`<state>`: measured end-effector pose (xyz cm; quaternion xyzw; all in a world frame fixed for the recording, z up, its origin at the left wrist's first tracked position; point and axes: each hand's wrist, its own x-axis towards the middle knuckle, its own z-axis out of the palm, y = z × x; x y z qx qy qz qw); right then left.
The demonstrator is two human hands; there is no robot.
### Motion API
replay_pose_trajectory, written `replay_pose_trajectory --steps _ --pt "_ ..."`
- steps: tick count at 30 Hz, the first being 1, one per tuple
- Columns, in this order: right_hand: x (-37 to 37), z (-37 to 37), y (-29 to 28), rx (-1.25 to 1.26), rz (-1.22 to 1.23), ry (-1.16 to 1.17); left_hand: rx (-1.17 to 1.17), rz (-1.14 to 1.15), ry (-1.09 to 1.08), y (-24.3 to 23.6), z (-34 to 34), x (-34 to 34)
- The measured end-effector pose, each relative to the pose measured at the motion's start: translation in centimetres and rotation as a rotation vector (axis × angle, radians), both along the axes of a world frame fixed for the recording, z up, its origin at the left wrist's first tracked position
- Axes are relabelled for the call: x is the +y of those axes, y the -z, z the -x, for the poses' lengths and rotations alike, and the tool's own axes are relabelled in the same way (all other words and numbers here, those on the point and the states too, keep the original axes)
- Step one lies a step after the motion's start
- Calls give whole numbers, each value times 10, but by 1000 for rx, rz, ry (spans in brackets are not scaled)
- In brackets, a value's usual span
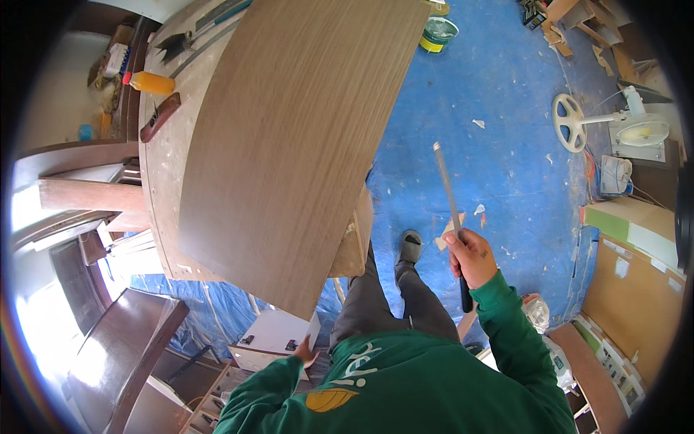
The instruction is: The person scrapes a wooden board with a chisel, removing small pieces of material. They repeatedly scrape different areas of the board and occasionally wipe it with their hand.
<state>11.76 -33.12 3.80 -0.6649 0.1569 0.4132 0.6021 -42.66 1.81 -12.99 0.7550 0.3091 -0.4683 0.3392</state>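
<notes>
My right hand (471,258) is wrapped round a long, slim metal file (448,184) with a dark handle, its blade pointing away from me over the blue floor sheet. Down at the left, my left hand (306,353) is held low with its fingers apart, just below the near corner of a large wood-grain panel (289,145). Beside that hand is a white panel (271,331) with dark hinge-like fittings; whether the fingers touch it I cannot tell. The big panel lies across a workbench (165,217) and overhangs its near end.
On the bench's left side lie a wooden hand plane (160,118), an orange bottle (150,82) and a saw (176,47). A green bucket (439,34) stands on the blue floor sheet (499,166). At the right are a white fan (614,119) and leaning boards (636,289).
</notes>
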Motion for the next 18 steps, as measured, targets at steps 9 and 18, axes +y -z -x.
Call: replay_pose_trajectory --steps 9,18 --pt "27 -13 1 14 -176 212 -285 767 63 23 -250 -118" --pt "4 16 14 9 9 349 -1067 -398 522 -166 -475 -39"
